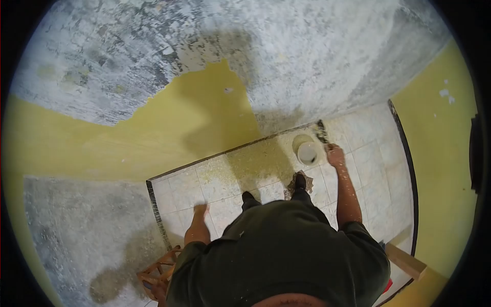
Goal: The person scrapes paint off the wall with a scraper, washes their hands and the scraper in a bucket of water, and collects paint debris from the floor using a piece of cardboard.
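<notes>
My right hand (335, 155) is closed, fingers curled, just right of a white bucket (308, 162) on the floor. A narrow dark strip with pale speckles (321, 132) reaches from the wall's foot towards these fingers; whether I hold it, I cannot tell. Inside the bucket is something pale with a small dark spot. Low on the other side hangs my left hand (202, 210), smeared and partly turned away, over the floor tiles. Ahead stands a wall with yellow paint (215, 102) below and a bare, patchy grey-white area (128, 46) above.
Pale floor tiles (365, 153) carry yellowish flakes and dust near the wall. A brown scrap (311, 182) lies by my right foot (300, 181). At lower left is a wooden frame-like piece (162, 267). A wooden beam (405, 260) juts out at lower right. Dark skirting (407, 163) edges the floor.
</notes>
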Motion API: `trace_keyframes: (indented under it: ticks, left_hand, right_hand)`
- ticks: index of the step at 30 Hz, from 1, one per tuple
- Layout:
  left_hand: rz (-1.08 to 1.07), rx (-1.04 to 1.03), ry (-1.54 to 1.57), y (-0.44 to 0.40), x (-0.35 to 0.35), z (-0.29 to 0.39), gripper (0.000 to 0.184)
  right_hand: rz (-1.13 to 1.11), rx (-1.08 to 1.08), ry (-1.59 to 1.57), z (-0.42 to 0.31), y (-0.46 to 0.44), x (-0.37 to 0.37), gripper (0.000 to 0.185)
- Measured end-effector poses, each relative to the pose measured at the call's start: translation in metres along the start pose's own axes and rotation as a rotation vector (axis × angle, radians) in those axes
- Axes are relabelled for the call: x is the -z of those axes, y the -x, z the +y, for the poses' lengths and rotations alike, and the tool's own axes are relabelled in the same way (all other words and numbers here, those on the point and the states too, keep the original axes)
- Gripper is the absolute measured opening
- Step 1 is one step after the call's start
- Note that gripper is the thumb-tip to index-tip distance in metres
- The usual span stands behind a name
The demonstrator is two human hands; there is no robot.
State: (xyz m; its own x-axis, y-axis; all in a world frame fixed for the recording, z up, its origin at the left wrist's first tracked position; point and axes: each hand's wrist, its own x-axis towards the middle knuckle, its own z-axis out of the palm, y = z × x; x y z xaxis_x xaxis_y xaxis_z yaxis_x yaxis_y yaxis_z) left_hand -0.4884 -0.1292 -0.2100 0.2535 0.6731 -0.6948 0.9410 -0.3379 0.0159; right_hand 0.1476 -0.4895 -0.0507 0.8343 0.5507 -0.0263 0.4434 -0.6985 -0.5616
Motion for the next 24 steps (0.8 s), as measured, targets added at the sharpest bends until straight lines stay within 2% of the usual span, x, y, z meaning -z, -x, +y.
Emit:
trace_keyframes:
  ticks: [1,3,5,6,7,9,10,11,12,13,14,15,16,18,20,22,24]
  left_hand:
    - [-0.021,-0.397,0.340,0.072,-0.016,-0.075,0.046]
    - [-0.059,-0.459,-0.235,0.153,-0.045,-0.100,0.036]
    - [-0.257,-0.209,-0.133,0.206,-0.074,-0.110,0.037]
    - [-0.294,-0.073,0.006,0.222,-0.086,-0.108,0.037]
    - [-0.295,0.044,0.148,0.232,-0.093,-0.099,0.037]
    - [-0.237,0.215,0.482,0.241,-0.099,-0.077,0.038]
    - [-0.190,0.262,0.678,0.242,-0.096,-0.059,0.039]
    - [-0.136,0.214,1.010,0.240,-0.090,-0.043,0.039]
    - [-0.109,0.065,1.491,0.238,-0.081,-0.024,0.039]
    - [-0.131,-0.058,1.824,0.231,-0.072,-0.007,0.040]
    - [-0.065,-0.018,1.862,0.219,-0.055,0.015,0.040]
    - [0.076,0.435,1.404,0.182,-0.026,0.048,0.049]
    - [0.111,0.388,1.433,0.185,-0.005,0.064,0.050]
    - [0.298,0.408,1.282,0.179,0.017,0.091,0.045]
    - [0.309,0.423,1.204,0.197,0.037,0.113,0.042]
    - [0.301,0.461,1.167,0.218,0.035,0.124,0.041]
    - [0.206,0.544,1.127,0.229,0.021,0.125,0.039]
  right_hand:
    - [-0.117,-0.237,0.188,-0.003,0.013,0.036,0.047]
    - [-0.080,-0.345,0.198,0.039,0.036,0.063,0.047]
    - [0.003,-0.379,0.180,0.080,0.057,0.064,0.047]
    - [0.001,-0.581,-0.063,0.092,0.072,0.062,0.046]
    - [0.042,-0.789,-0.289,0.105,0.087,0.060,0.046]
    - [0.126,-0.403,0.114,0.240,0.138,-0.025,0.047]
    - [-0.038,-0.552,0.238,0.262,0.159,-0.042,0.052]
    - [-0.262,-0.964,0.039,0.286,0.186,-0.050,0.043]
    - [-0.614,-1.055,0.154,0.281,0.204,-0.043,0.030]
    - [-0.396,-0.954,0.174,0.309,0.257,-0.062,0.050]
    - [-0.510,-1.056,-0.348,0.415,0.295,-0.108,0.021]
    - [-0.561,-1.276,-0.267,0.386,0.300,-0.093,0.023]
    - [-0.568,-1.400,-0.302,0.365,0.295,-0.080,0.025]
    - [-0.579,-1.493,-0.340,0.353,0.278,-0.063,0.028]
    - [-0.589,-1.487,-0.335,0.339,0.252,-0.045,0.030]
    - [-0.490,-1.223,-0.540,0.322,0.203,-0.021,0.026]
    - [-0.333,-1.137,-0.465,0.311,0.146,-0.032,0.031]
